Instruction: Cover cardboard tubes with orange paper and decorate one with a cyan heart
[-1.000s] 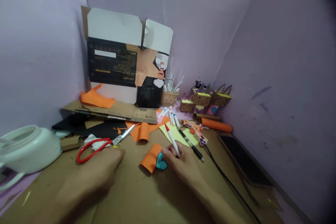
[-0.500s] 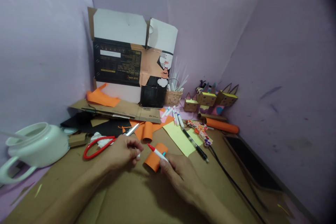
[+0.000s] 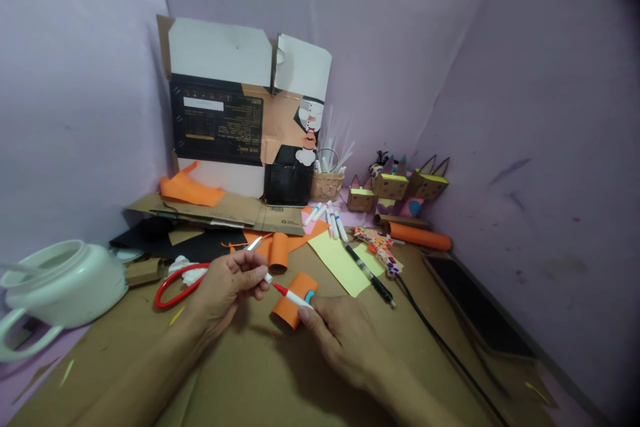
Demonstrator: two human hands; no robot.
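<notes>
My right hand is closed around a white-bodied marker, its red tip end pointing to the left. Pinched in the fingers of my left hand is a small white marker cap, its opening close to the red end of the marker. Just behind the marker is an orange paper tube with a small blue patch at its right edge; whether my right hand touches it I cannot tell. A second orange tube stands farther back. Red-handled scissors lie partly hidden behind my left hand.
Several markers, a yellow paper sheet and a black pen lie beyond my hands. A glue gun trails a black cable. At left stands a white pot; at right, a dark flat device.
My left hand has brought the cap right up to the marker's red end; before, there was a gap between them. The view has shifted slightly.
</notes>
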